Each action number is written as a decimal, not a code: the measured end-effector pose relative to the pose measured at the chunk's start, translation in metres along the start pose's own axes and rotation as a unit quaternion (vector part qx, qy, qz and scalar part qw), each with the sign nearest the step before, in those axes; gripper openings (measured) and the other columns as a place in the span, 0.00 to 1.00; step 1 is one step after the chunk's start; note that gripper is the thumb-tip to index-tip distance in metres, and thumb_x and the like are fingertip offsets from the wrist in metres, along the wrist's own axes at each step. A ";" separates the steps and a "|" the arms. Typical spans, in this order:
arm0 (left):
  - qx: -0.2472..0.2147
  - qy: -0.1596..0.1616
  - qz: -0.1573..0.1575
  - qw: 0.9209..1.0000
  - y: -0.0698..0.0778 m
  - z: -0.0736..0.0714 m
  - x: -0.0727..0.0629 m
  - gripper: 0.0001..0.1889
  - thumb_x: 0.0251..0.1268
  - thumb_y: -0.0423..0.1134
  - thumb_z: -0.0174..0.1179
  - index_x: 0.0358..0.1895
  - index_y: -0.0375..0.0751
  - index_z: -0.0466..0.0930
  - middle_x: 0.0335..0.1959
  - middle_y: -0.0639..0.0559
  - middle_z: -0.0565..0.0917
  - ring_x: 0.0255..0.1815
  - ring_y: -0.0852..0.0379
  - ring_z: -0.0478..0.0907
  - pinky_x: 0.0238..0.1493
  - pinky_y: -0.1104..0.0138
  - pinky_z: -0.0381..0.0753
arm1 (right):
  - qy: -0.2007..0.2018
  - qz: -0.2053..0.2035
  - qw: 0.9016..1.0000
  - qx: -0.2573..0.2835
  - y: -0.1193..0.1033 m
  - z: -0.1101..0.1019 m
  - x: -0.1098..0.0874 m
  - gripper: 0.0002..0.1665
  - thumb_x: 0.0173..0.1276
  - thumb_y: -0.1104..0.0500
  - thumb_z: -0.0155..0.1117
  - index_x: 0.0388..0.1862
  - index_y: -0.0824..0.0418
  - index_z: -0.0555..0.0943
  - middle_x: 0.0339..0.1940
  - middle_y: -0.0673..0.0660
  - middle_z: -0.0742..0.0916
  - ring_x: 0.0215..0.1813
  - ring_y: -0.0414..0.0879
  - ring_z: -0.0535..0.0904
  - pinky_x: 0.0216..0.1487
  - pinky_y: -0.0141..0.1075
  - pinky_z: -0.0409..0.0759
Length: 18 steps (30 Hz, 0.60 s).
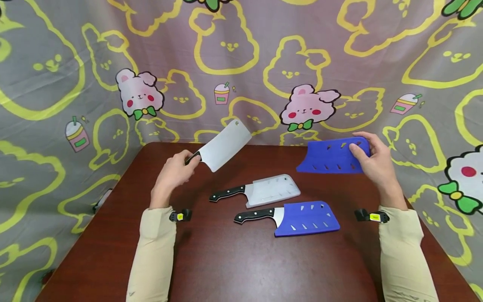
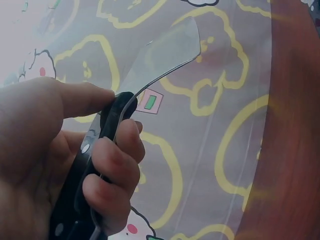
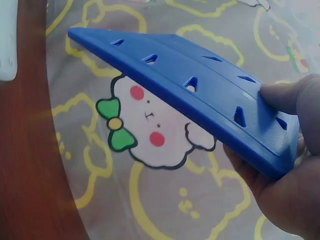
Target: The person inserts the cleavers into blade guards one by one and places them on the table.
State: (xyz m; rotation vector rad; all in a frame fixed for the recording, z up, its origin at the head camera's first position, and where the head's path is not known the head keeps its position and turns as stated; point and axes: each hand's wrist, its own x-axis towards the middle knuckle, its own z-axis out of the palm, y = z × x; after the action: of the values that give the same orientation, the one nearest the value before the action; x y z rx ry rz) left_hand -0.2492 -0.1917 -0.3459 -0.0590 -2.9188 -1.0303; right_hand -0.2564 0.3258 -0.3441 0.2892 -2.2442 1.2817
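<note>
A bare cleaver [image 1: 225, 147] is raised above the table at the left, its black handle [image 2: 112, 125] gripped by my left hand [image 1: 176, 170]. The blade tilts up and to the right, with a small hole near its far corner. My right hand [image 1: 377, 161] pinches one end of a blue blade cover [image 1: 328, 156] with small slots, held in the air at the right. In the right wrist view the blue cover [image 3: 195, 85] slants up to the left, the thumb on its upper face. A wide gap separates the cleaver from this cover.
On the brown table [image 1: 234, 264] lie two sheathed cleavers, handles to the left: one in a translucent white cover [image 1: 273, 191], and nearer, one in a blue cover [image 1: 307, 220]. A patterned curtain [image 1: 256, 75] hangs close behind and at the sides.
</note>
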 end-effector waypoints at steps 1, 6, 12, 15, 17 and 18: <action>-0.001 0.001 0.002 1.000 0.000 -0.001 -0.001 0.23 0.73 0.60 0.47 0.51 0.44 0.73 0.29 0.47 0.81 0.22 0.54 0.78 0.25 0.64 0.75 | 0.003 -0.004 1.000 0.006 -0.002 0.001 0.000 0.22 0.70 0.63 0.61 0.63 0.61 0.75 0.34 0.35 0.81 0.31 0.27 0.80 0.31 0.20 0.78; -0.020 -0.003 0.018 1.000 0.004 -0.004 -0.005 0.22 0.72 0.61 0.48 0.50 0.45 0.73 0.30 0.46 0.81 0.24 0.53 0.77 0.27 0.63 0.76 | 0.029 -0.023 0.999 0.038 -0.003 0.005 0.000 0.22 0.72 0.62 0.59 0.63 0.64 0.75 0.38 0.35 0.84 0.33 0.27 0.83 0.31 0.20 0.79; -0.039 -0.023 0.095 0.994 0.010 -0.003 -0.005 0.18 0.73 0.57 0.51 0.45 0.45 0.75 0.29 0.44 0.80 0.22 0.52 0.75 0.27 0.62 0.75 | 0.038 -0.023 0.982 0.183 -0.012 0.010 -0.004 0.20 0.71 0.64 0.59 0.60 0.67 0.76 0.37 0.46 0.87 0.31 0.34 0.85 0.29 0.24 0.81; -0.051 -0.036 0.118 0.991 0.013 -0.001 -0.006 0.17 0.72 0.57 0.53 0.44 0.46 0.75 0.27 0.46 0.79 0.21 0.53 0.74 0.26 0.62 0.75 | 0.028 -0.020 0.971 0.238 -0.016 0.014 -0.005 0.19 0.71 0.65 0.60 0.59 0.67 0.77 0.36 0.49 0.88 0.31 0.36 0.85 0.29 0.25 0.81; -0.057 -0.042 0.125 0.990 0.014 0.000 -0.007 0.18 0.72 0.58 0.53 0.44 0.46 0.75 0.27 0.48 0.78 0.21 0.53 0.74 0.26 0.62 0.75 | 0.022 -0.021 0.965 0.261 -0.019 0.017 -0.005 0.18 0.71 0.65 0.60 0.58 0.68 0.77 0.36 0.49 0.88 0.31 0.37 0.86 0.28 0.26 0.81; -0.061 -0.043 0.128 0.989 0.015 0.000 -0.008 0.18 0.72 0.58 0.53 0.45 0.46 0.75 0.27 0.49 0.78 0.20 0.52 0.74 0.25 0.62 0.75 | 0.022 -0.022 0.962 0.272 -0.020 0.019 -0.005 0.18 0.70 0.65 0.60 0.58 0.68 0.78 0.35 0.50 0.88 0.30 0.37 0.85 0.28 0.26 0.81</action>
State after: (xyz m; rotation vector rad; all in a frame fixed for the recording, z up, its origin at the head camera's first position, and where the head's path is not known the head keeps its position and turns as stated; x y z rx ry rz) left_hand -0.2406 -0.1802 -0.3365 -0.4813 -2.8173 -1.1855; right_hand -0.2501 0.2987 -0.3401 0.4971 -1.7970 1.8446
